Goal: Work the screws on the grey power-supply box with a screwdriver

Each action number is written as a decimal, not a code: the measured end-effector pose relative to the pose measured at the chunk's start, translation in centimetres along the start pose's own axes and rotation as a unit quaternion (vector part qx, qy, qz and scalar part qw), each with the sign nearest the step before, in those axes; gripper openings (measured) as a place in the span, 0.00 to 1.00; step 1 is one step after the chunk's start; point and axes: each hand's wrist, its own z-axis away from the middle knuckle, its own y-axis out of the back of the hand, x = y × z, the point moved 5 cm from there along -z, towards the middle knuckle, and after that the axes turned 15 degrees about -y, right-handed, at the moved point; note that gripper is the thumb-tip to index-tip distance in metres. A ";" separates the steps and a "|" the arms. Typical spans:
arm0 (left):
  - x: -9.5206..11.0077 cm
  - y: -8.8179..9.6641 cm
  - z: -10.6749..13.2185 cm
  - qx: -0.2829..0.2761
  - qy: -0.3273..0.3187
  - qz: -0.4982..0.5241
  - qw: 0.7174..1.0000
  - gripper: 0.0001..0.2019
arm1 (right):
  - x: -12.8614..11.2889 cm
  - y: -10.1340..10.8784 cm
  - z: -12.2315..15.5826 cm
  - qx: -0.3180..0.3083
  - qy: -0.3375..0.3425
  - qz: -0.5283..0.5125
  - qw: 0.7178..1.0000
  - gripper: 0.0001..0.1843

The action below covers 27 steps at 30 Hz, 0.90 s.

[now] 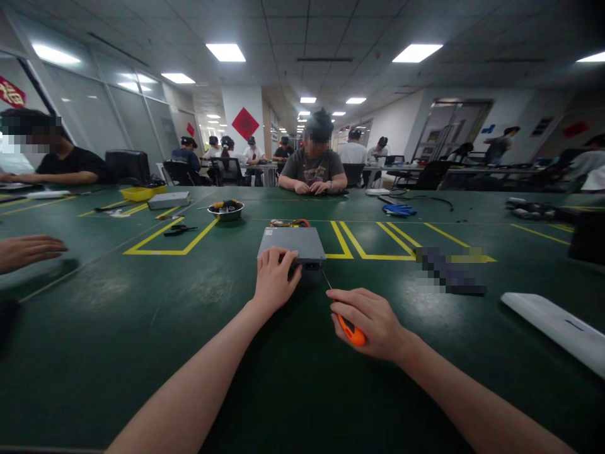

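A grey metal box (293,243) lies on the green table (198,328) in front of me, with coloured wires (289,222) at its far end. My left hand (275,277) rests on the box's near left corner, fingers curled over its edge. My right hand (371,323) is closed round the orange handle of a screwdriver (352,331). The thin shaft points up to the box's near right corner.
A metal bowl with tools (225,209), black pliers (177,230), a yellow tray (137,192) and a flat grey case (168,200) lie far left. A white flat object (558,328) sits right. Another person's hand (26,251) rests at the left edge. A person (314,167) sits opposite.
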 end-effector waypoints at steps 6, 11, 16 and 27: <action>0.0 -0.2 0.0 -0.004 -0.001 -0.004 1.000 0.13 | 0.2 -0.2 0.2 -0.010 -0.008 0.010 1.000 0.11; -0.2 -0.3 0.1 -0.003 -0.004 -0.006 1.000 0.13 | 0.0 0.2 0.1 -0.045 -0.031 -0.013 0.998 0.18; -0.3 -0.1 0.0 0.000 -0.011 -0.002 1.000 0.13 | -0.1 0.6 0.6 -0.071 0.004 0.012 0.997 0.23; -0.4 -0.2 0.0 -0.005 -0.012 -0.011 1.000 0.14 | -0.9 0.0 1.0 -0.063 0.007 0.045 0.997 0.06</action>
